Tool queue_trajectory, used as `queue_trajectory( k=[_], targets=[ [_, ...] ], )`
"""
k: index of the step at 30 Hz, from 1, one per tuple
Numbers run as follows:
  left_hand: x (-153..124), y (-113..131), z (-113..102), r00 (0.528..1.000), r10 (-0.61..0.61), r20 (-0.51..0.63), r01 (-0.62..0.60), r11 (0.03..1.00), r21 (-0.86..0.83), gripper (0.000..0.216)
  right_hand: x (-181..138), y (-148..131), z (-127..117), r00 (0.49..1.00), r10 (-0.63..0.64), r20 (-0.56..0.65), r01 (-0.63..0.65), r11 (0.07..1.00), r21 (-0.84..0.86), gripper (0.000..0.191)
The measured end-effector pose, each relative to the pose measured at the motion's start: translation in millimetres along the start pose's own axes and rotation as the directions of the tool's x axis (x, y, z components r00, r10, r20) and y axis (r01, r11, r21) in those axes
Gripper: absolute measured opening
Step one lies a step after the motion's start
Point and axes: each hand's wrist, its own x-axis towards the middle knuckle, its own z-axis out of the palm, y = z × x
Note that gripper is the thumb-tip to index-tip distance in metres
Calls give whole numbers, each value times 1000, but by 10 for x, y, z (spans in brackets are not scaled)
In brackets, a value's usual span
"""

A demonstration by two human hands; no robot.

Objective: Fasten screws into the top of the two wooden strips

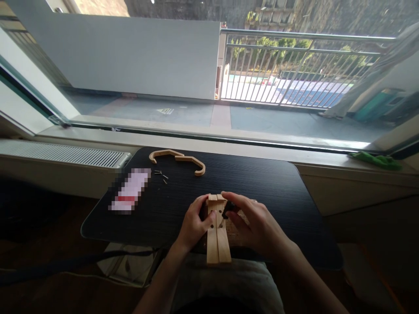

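My left hand (193,222) is closed around the left side of a pale wooden piece (218,248), its thumb resting on top. The piece looks like two strips lying side by side, with several dark holes, at the near edge of the black table (262,179). In my right hand (258,220) is a small screwdriver (227,211) with a dark handle, pinched between the fingers. Its thin shaft slants down to a hole on the right strip; whether a screw sits there I cannot tell. A brownish patterned surface (234,233) shows beneath the wood, partly hidden.
Two curved wooden hooks (193,161) lie toward the table's back. Several screws (161,174) are scattered near a blurred pink-and-white packet (134,187) on the left. A radiator (65,152) and a windowsill (183,138) border the table. A green cloth (375,160) lies on the right sill.
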Motion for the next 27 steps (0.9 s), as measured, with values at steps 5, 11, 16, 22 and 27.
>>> queue_trajectory(
  k=[5,11,16,22,27],
  targets=[
    [2,42,-13,1000,17,9,-17,1000,10,39,4,-16,13,1000,-3,29,3,1000,-7,42],
    [18,78,-9,999,30,15,-30,999,-11,38,-56,-10,49,997,-18,-80,22,998,53,48],
    [26,69,9,1000,29,4,-29,999,-27,38,-106,-20,75,995,-18,-103,26,997,73,47],
    [2,53,14,999,38,-6,-38,999,-26,36,-102,-39,88,994,-22,-104,33,993,113,48],
    [-5,53,6,1000,28,0,-28,1000,-8,34,-79,-28,78,996,-13,-89,25,992,127,44]
  ],
)
